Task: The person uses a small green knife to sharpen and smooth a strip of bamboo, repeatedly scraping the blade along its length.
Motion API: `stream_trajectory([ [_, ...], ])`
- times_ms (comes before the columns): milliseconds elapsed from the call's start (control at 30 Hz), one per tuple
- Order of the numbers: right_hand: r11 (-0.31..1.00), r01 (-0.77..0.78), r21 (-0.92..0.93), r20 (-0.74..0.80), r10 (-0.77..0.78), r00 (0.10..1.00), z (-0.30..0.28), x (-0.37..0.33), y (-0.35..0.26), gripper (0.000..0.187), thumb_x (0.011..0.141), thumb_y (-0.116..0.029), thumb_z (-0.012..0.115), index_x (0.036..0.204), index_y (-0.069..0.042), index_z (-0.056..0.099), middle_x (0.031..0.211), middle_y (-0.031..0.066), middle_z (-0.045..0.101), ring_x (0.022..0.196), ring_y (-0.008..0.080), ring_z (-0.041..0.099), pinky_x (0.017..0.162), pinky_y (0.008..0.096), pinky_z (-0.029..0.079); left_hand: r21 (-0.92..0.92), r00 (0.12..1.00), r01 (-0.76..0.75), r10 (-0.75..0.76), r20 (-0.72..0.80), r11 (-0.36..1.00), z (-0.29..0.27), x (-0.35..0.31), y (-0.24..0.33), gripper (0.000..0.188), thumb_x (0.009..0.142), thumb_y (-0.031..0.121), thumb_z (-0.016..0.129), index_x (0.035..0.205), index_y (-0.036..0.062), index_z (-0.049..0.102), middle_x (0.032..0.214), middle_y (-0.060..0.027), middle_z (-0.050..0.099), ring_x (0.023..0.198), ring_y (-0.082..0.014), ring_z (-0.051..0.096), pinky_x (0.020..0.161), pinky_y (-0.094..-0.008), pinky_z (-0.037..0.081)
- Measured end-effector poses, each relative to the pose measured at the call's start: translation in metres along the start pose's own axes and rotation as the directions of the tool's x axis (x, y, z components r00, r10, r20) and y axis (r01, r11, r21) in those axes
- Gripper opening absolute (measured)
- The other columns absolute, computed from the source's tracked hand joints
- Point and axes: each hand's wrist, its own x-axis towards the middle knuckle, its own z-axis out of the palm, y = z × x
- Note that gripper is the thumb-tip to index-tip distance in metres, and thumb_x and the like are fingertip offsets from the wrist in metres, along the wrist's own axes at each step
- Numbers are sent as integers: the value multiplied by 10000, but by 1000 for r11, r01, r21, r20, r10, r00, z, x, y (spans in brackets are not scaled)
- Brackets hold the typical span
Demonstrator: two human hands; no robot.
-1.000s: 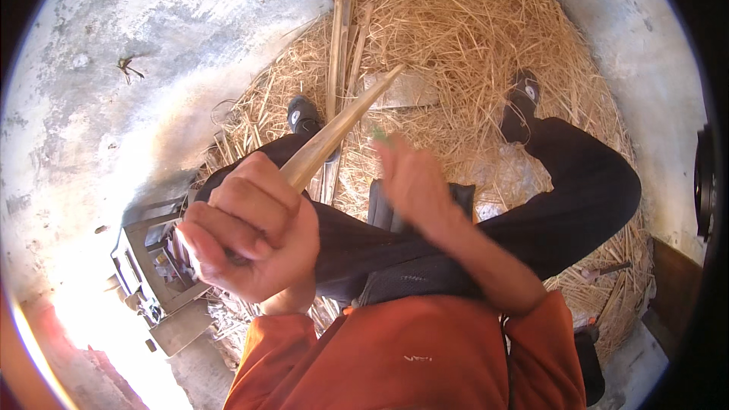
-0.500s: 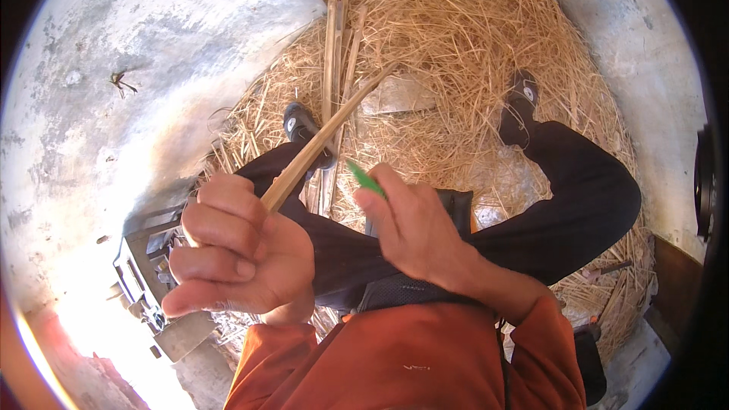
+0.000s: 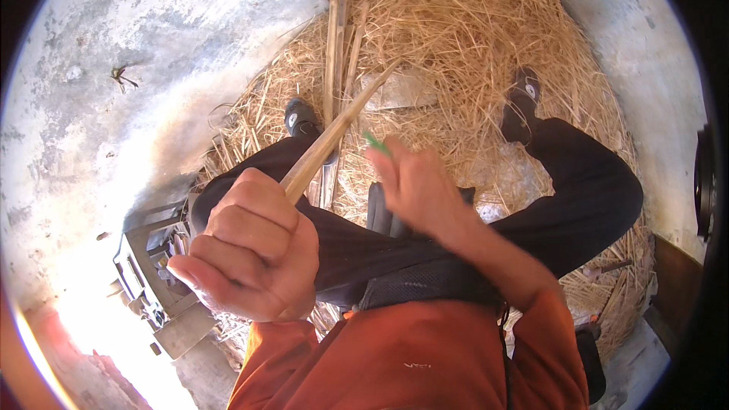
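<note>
My left hand [image 3: 250,247] is closed in a fist around the thick lower end of a pale wooden stick [image 3: 334,133]. The stick slants away up to the right and tapers to a thin tip over the straw. To its right, my right hand [image 3: 425,186] is closed, somewhat blurred, on a small green pointed thing [image 3: 375,143]. Only its end shows beyond thumb and forefinger, so I cannot tell its kind. It sits beside the stick, with a gap between them.
I sit with legs bent in dark trousers, knees spread. Loose straw [image 3: 471,23] covers the floor, with several long wood strips [image 3: 332,53] and a flat stone [image 3: 402,91] ahead. A whitish wall [image 3: 152,53] stands left; a dark metal frame [image 3: 156,266] lies low at left.
My right hand has moved away from my body, slightly rightward, with the green thing. My left hand has turned a little, and its fingers look more tightly curled round the stick.
</note>
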Motion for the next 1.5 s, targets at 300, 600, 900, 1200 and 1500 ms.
stream_trajectory([
  [300,999,-26,23,-105,28,994,19,32,35,405,969,-312,440,848,56,560,539,267,525,512,437,556,477,501,431,114,997,29,-20,-76,993,6,6,6,516,1022,321,169,537,172,262,427,14,247,386,-120,210,446,-281,234],
  [600,984,-29,176,84,14,996,-4,8,-12,327,953,-270,483,797,14,524,558,218,510,505,406,524,472,447,379,129,999,7,-2,-32,992,-14,10,1,382,975,218,267,604,156,203,532,24,133,490,-126,179,514,-294,210],
  [900,998,-19,52,22,18,1000,3,9,-5,385,958,-332,476,833,28,528,520,235,529,475,425,542,461,501,431,93,999,21,-17,-38,995,-12,3,2,522,1015,317,160,520,182,258,421,16,290,406,-124,240,484,-289,247],
  [1200,986,108,126,-17,-106,994,1,-9,-24,293,948,-255,494,818,4,535,534,209,513,488,399,540,455,463,404,142,994,64,-50,-102,988,-8,10,3,509,1013,290,194,519,179,247,413,10,260,404,-120,200,473,-298,246],
  [1500,969,-184,-165,-129,164,978,15,48,92,457,978,-335,424,807,58,585,593,264,553,589,435,571,575,499,451,128,996,84,-84,-2,988,5,-5,4,497,1003,276,222,518,182,279,414,6,330,372,-124,282,456,-292,244],
])
